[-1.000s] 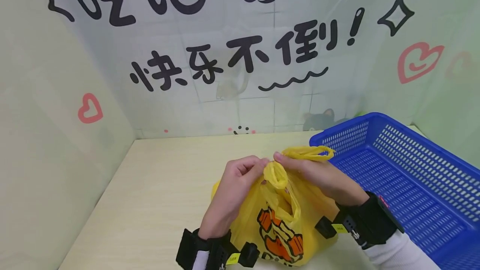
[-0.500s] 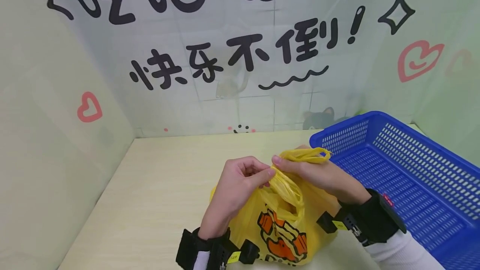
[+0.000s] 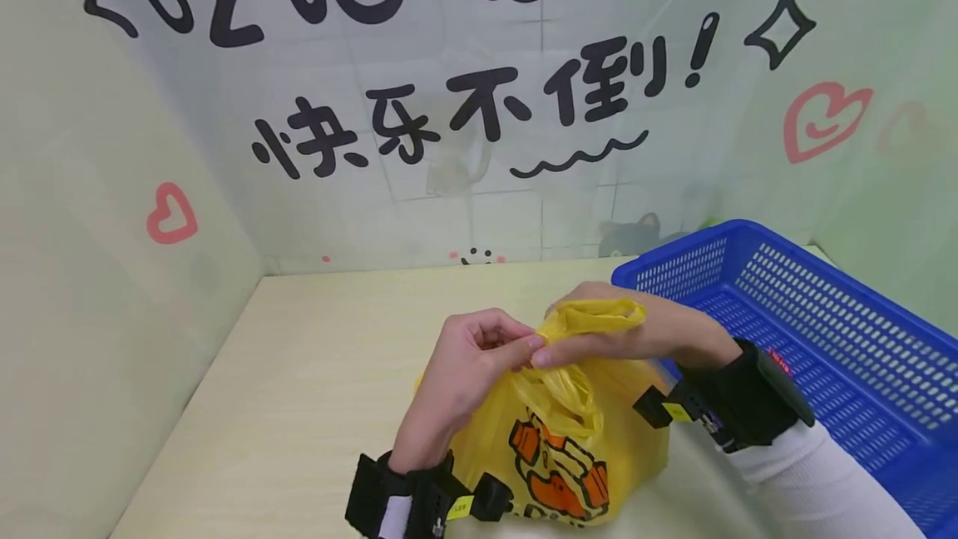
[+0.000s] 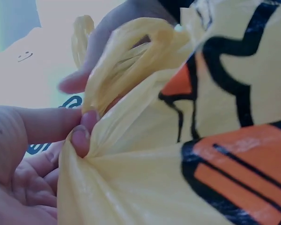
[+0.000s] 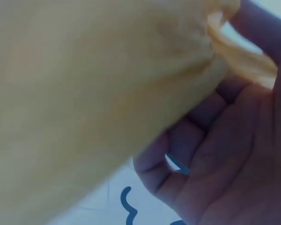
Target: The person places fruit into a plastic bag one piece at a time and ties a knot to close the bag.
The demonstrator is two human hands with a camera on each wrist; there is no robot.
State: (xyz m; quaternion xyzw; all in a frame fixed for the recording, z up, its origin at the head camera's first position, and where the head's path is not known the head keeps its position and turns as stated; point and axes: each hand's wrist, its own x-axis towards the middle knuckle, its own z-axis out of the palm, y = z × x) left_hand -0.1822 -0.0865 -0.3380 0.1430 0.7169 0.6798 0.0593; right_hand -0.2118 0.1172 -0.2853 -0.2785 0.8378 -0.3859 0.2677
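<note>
A full yellow plastic bag with an orange and black print stands on the table, its top gathered up. My left hand pinches the gathered plastic between thumb and fingertips; the left wrist view shows the thumb at that pinch. A looped handle lies across my right hand, passing between its thumb and fingers. In the right wrist view, the curled fingers of that hand sit behind the bag, which partly hides them. Another handle loop rises near the pinch in the left wrist view.
On the right stands a blue perforated plastic basket, close behind my right forearm. The pale wooden table reaches back to a wall sheet with black lettering. Another wall panel borders the left side.
My right hand has turned over, its fingers now higher and its thumb lower, and the handle loop now lies in front of it. My left hand keeps its pinch near the same spot.
</note>
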